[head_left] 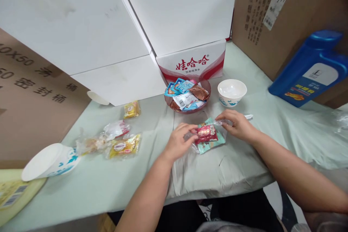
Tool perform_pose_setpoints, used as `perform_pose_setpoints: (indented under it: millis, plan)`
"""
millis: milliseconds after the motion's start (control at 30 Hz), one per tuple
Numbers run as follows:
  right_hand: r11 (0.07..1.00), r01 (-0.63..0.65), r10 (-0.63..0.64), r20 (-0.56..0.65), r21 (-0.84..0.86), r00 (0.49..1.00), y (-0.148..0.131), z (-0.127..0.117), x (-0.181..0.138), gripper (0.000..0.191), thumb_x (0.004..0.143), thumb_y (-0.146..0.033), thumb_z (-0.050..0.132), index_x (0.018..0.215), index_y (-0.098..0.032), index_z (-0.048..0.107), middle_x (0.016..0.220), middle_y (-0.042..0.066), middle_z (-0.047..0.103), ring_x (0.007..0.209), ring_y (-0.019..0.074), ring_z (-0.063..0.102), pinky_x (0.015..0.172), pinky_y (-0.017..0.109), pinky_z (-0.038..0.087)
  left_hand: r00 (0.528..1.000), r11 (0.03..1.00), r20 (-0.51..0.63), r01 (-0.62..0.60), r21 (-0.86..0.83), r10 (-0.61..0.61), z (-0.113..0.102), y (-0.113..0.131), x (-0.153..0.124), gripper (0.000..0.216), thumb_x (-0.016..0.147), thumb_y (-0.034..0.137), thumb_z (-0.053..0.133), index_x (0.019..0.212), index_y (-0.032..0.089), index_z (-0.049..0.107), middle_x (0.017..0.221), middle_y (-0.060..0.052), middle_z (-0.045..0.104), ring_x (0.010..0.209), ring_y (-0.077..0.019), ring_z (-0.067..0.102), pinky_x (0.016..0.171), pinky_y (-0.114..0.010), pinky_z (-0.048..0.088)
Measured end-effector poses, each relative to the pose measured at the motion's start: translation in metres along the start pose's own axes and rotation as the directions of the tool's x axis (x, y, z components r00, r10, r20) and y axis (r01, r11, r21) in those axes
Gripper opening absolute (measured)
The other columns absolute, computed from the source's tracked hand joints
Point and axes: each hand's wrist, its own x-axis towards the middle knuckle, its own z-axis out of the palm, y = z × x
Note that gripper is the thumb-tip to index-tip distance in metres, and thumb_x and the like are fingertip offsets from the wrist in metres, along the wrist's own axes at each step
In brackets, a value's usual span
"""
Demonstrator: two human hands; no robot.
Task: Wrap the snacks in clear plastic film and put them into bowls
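A see-through plastic bag (195,147) lies at the table's front, between my two hands. Inside it, or just under its film, are a red packet (206,134) and a larger mint-green packet (212,146). My left hand (179,140) pinches the bag's left side by the red packet. With bent fingers, my right hand (236,125) grips the bag's upper right edge, and the film is stretched between both hands. A white piece like a handle (248,117) pokes out beyond the right hand; its kind is unclear.
Behind the hands stands a pinkish bowl (187,110) of wrapped snacks, beside a paper bowl (232,98). Yellow-wrapped snacks (125,146) and a tipped paper bowl (51,161) lie left. A blue bottle (307,70) stands right. White boxes (179,11) and cartons (255,25) wall the back.
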Motion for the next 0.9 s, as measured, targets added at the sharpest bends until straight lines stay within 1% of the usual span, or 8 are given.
perform_pose_setpoints:
  millis: [200,300,367,433,500,600,767,900]
  plan:
    - [0.975,-0.22,0.2,-0.283,-0.039,0.938,0.001,-0.005,0.0,0.032,0.073,-0.011,0.046,0.1,-0.021,0.061,0.1,0.008,0.066,0.094,0.0258,0.062,0.084,0.041,0.05,0.944,0.984,-0.287,0.179,0.026,-0.164,-0.029,-0.02,0.007,0.014,0.08,0.024,0.059,0.086,0.02,0.071,0.076,-0.001,0.064,0.067,-0.0132,0.059,0.067,-0.025,0.05]
    - [0.949,-0.31,0.236,-0.503,-0.066,0.831,-0.005,-0.01,-0.003,0.032,0.076,-0.011,0.044,0.1,-0.021,0.061,0.101,0.01,0.066,0.097,0.0273,0.06,0.087,0.044,0.048,0.906,0.996,-0.422,0.075,0.054,-0.046,-0.029,-0.014,0.003,0.009,0.081,0.025,0.063,0.083,0.019,0.069,0.072,0.0,0.062,0.066,-0.013,0.057,0.066,-0.026,0.048]
    - [0.97,-0.236,0.151,-0.597,-0.067,0.788,-0.012,-0.015,-0.005,0.025,0.081,-0.012,0.043,0.097,-0.022,0.061,0.096,0.011,0.065,0.094,0.0263,0.061,0.085,0.042,0.048,0.908,0.996,-0.411,-0.087,0.002,0.08,-0.027,-0.003,-0.003,0.007,0.081,0.025,0.065,0.079,0.02,0.067,0.071,-0.001,0.063,0.065,-0.0133,0.057,0.063,-0.026,0.047]
    - [0.997,-0.034,-0.003,-0.511,-0.063,0.86,-0.02,-0.018,-0.007,0.022,0.086,-0.014,0.043,0.095,-0.022,0.061,0.088,0.009,0.065,0.085,0.0231,0.062,0.079,0.038,0.049,0.949,0.968,-0.252,-0.223,-0.114,0.189,-0.024,0.009,-0.008,0.009,0.083,0.027,0.066,0.078,0.02,0.068,0.07,-0.003,0.065,0.064,-0.0142,0.059,0.061,-0.026,0.048]
    - [0.984,0.171,-0.176,-0.214,-0.041,0.961,-0.025,-0.016,-0.006,0.019,0.089,-0.017,0.045,0.096,-0.022,0.062,0.081,0.006,0.065,0.074,0.0198,0.061,0.07,0.033,0.048,0.968,0.951,0.018,-0.244,-0.188,0.252,-0.02,0.017,-0.01,0.01,0.085,0.028,0.065,0.083,0.02,0.07,0.073,-0.004,0.07,0.067,-0.0154,0.064,0.064,-0.027,0.051]
    - [0.967,0.224,-0.204,0.154,-0.124,0.967,-0.023,-0.006,-0.002,0.021,0.095,-0.026,0.045,0.099,-0.02,0.065,0.085,0.007,0.068,0.078,0.0201,0.062,0.073,0.034,0.046,0.967,0.986,0.195,-0.168,-0.006,0.166,-0.014,0.015,-0.007,0.015,0.09,0.028,0.059,0.093,0.021,0.072,0.091,-0.007,0.073,0.087,-0.0187,0.068,0.081,-0.031,0.053]
    - [0.906,0.008,0.034,0.092,-0.424,0.995,-0.006,0.006,-0.002,0.053,0.091,-0.05,0.054,0.129,-0.013,0.056,0.131,0.021,0.057,0.119,0.0345,0.051,0.095,0.049,0.038,0.991,0.936,0.106,0.043,0.349,-0.084,-0.007,-0.009,-0.001,0.053,0.077,0.043,0.073,0.123,0.021,0.062,0.134,-0.013,0.058,0.131,-0.0332,0.047,0.108,-0.053,0.036]
    - [0.896,-0.018,0.077,0.114,-0.444,0.99,-0.004,0.001,-0.003,0.05,0.088,-0.053,0.058,0.12,-0.014,0.062,0.102,0.016,0.068,0.099,0.0313,0.058,0.091,0.049,0.037,0.99,0.946,0.135,-0.019,0.324,-0.027,-0.008,-0.013,-0.001,0.013,0.08,0.028,0.069,0.091,0.022,0.07,0.114,-0.008,0.069,0.12,-0.0292,0.056,0.108,-0.052,0.036]
